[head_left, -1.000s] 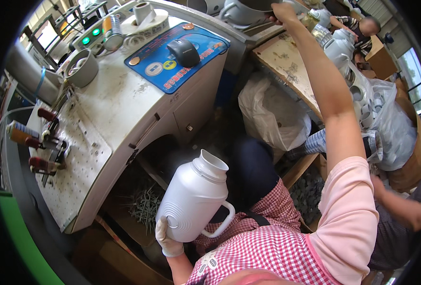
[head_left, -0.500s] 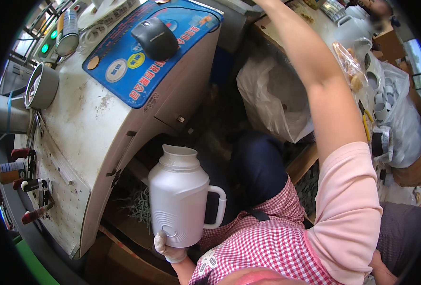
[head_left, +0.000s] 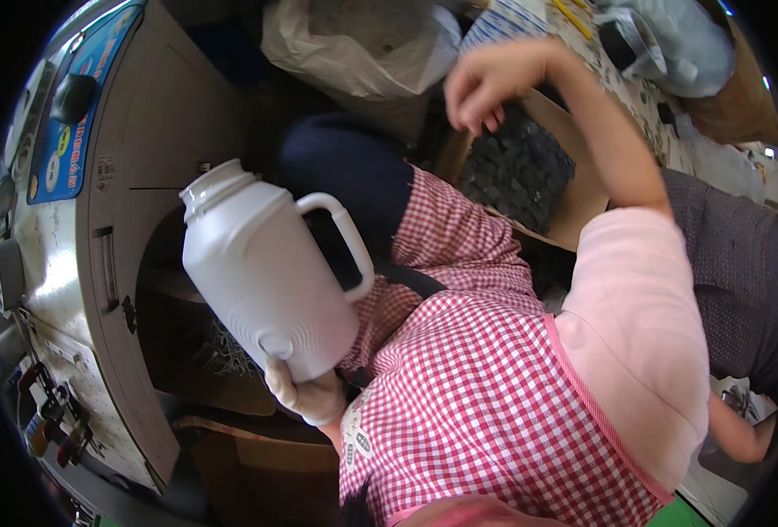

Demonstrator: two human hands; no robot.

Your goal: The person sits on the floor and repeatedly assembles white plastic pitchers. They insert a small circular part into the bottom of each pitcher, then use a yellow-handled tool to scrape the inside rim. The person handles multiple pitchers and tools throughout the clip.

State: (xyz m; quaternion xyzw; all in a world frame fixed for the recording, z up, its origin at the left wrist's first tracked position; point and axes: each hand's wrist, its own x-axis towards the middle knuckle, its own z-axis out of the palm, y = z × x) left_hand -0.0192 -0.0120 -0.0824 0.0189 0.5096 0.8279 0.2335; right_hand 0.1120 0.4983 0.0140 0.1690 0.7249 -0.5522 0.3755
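My left hand [head_left: 308,393], in a white glove, grips the bottom of a white plastic jug [head_left: 262,268] with a side handle and an open neck, held upright over my lap. My right hand [head_left: 481,83] is bare and raised high, fingers loosely curled and holding nothing, above a cardboard box of dark small parts [head_left: 519,167]. A red-and-white checked apron covers my front, and the right sleeve is pink.
A worn grey machine [head_left: 134,220] with a blue control panel [head_left: 64,132] and a black knob stands at left. A white sack [head_left: 363,44] lies beyond my knees. Another person in grey [head_left: 745,281] sits at right beside a cluttered bench.
My right hand has come back from its far reach toward the bench and now hangs over the box. The jug has risen and tilted slightly, and my view has swung down and right.
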